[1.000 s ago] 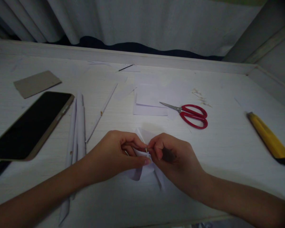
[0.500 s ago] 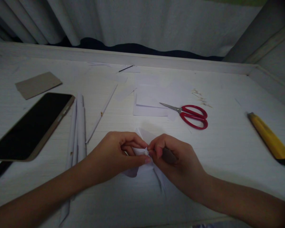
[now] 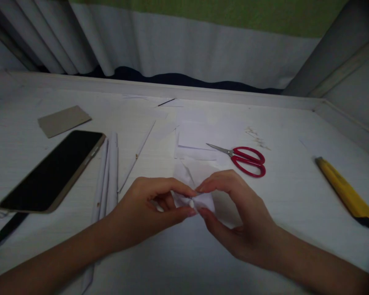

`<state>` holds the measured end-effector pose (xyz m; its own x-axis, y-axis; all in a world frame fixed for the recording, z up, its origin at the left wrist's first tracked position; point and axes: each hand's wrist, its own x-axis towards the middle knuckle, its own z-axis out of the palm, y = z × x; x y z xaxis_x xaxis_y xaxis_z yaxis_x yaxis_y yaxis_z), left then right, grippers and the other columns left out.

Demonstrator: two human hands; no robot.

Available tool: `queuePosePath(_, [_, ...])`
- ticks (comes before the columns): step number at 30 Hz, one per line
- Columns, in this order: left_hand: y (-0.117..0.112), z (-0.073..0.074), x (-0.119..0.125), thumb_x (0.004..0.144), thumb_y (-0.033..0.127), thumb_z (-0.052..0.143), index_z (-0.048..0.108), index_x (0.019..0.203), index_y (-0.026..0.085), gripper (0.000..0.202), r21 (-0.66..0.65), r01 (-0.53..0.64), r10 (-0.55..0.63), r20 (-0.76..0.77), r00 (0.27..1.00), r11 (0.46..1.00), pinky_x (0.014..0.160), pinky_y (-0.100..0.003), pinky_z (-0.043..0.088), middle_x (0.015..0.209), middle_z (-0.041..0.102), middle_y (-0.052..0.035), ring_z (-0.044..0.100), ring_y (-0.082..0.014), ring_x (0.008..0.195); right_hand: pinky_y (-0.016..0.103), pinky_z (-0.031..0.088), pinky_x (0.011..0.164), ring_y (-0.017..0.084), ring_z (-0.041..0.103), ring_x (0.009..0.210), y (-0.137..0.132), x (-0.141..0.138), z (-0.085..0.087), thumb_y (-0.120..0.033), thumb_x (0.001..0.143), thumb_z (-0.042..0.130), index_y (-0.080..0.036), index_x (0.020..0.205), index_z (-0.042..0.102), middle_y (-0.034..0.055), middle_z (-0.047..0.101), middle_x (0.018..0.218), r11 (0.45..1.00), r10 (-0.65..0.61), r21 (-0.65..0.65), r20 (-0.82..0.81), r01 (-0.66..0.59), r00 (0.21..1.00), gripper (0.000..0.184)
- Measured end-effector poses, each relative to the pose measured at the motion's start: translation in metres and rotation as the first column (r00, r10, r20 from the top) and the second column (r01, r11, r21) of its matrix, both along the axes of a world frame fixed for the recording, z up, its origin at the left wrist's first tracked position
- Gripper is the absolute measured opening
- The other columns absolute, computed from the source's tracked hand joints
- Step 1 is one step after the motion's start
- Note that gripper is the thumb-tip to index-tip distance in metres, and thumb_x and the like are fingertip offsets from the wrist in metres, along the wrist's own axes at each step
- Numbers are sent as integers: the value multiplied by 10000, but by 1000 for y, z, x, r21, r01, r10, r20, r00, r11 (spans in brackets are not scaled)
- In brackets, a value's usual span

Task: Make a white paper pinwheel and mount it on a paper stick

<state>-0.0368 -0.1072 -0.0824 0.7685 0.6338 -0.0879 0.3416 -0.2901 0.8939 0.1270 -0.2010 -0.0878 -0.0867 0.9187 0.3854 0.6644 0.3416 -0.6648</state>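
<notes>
My left hand (image 3: 158, 209) pinches a folded white paper (image 3: 204, 200) between thumb and fingertips. The paper has pointed flaps that meet at a small white nub in its middle, rather like a pinwheel. From the other side my right hand (image 3: 240, 213) grips its right flap, thumb below and fingers above. The fingers cover part of the paper. Just beyond the hands, red-handled scissors (image 3: 247, 159) lie with their blades pointing left, near flat white paper sheets (image 3: 197, 139).
Several rolled paper tubes (image 3: 112, 176) lie at left beside a phone (image 3: 53, 172). A thin paper stick (image 3: 138, 155) and a piece of cardboard (image 3: 64, 121) are further back. Small scraps (image 3: 256, 138) lie behind the scissors. A yellow cutter (image 3: 346, 190) is at right.
My right hand has opened from a tight pinch at the paper's centre to a wider grip on its right flap. The paper has turned somewhat, and the view has tilted up.
</notes>
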Motion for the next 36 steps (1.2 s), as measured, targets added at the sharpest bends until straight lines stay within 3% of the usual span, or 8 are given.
queuePosePath(12, [3, 1, -1, 633, 307, 678, 671, 768, 174, 190, 22, 45, -45, 0, 999, 999, 432, -138, 394, 506, 578, 38, 514, -69, 435, 340, 388, 761, 163, 473, 788, 2, -2, -4, -106, 742, 552, -200, 912, 471, 14, 562, 793, 1000, 25, 15, 107, -27, 994, 210])
queuePosePath(19, [2, -1, -1, 652, 299, 663, 661, 733, 166, 156, -43, 61, -62, -6, 998, 997, 427, -141, 407, 450, 582, 39, 550, -81, 410, 361, 357, 815, 156, 475, 781, 2, -2, -6, -129, 755, 546, -191, 884, 479, 9, 552, 777, 997, 77, -33, 112, -74, 991, 158])
queuePosePath(24, [2, -2, -1, 652, 274, 664, 647, 706, 163, 124, -44, 52, -51, 19, 999, 998, 414, -132, 394, 438, 571, 52, 537, -70, 396, 323, 380, 772, 151, 478, 803, 1, -3, -3, -115, 737, 557, -197, 880, 480, 5, 546, 801, 994, 70, -89, 6, -69, 998, 183])
queuePosePath(31, [1, 2, 3, 634, 233, 681, 599, 745, 161, 156, -218, 27, -25, 13, 1000, 976, 414, -127, 407, 467, 578, 69, 565, -72, 413, 275, 414, 704, 138, 504, 805, 1, -2, -3, -60, 697, 562, -195, 878, 480, 9, 522, 843, 973, -28, -230, -170, -12, 985, 240])
queuePosePath(36, [0, -1, 2, 638, 260, 677, 606, 726, 161, 150, -260, 29, -33, -10, 999, 965, 411, -128, 390, 438, 548, 77, 539, -63, 404, 276, 417, 702, 135, 518, 784, 2, -4, -5, -61, 696, 559, -201, 827, 478, -2, 527, 822, 964, -45, -264, -206, -11, 978, 209])
